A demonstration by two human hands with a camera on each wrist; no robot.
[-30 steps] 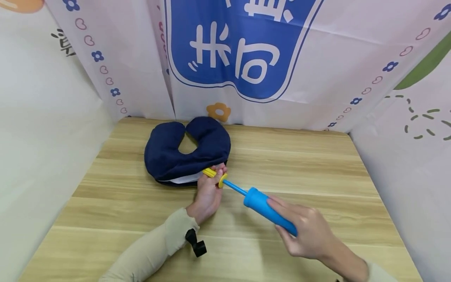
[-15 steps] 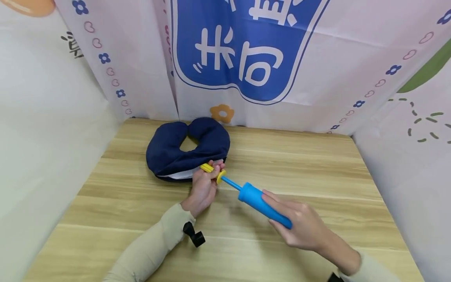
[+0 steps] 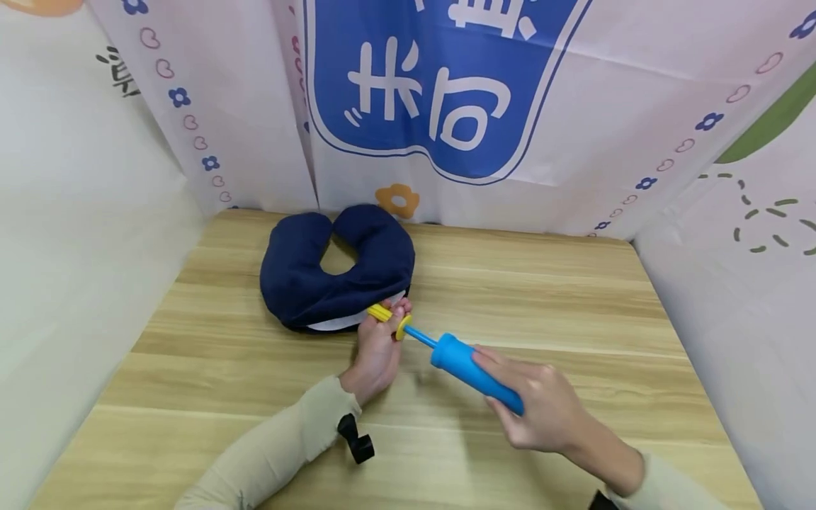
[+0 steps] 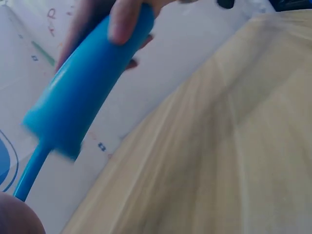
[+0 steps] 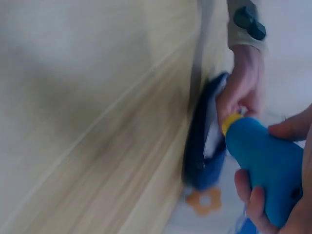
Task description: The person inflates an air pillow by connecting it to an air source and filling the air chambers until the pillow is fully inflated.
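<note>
A navy U-shaped neck pillow (image 3: 299, 283) lies at the back left of the table, a white inner layer (image 3: 334, 324) showing along its open near edge. At that opening my left hand (image 3: 377, 350) grips the yellow end (image 3: 379, 312) of a hand pump. Whether the tip enters the pillow is hidden by the fingers. My right hand (image 3: 542, 407) wraps round the pump's blue barrel (image 3: 474, 372); a short length of thin blue rod shows between barrel and yellow flange. In the left wrist view the barrel (image 4: 92, 78) looks blurred.
The wooden table (image 3: 542, 297) is bounded by a printed cloth (image 3: 574, 163) at the back and pale sheets at both sides. A black wrist mount (image 3: 357, 439) sits on the left sleeve.
My right hand has brought the blue barrel closer to my left hand, so less rod shows. The left hand keeps its grip by the pillow. The head view shifts slightly.
</note>
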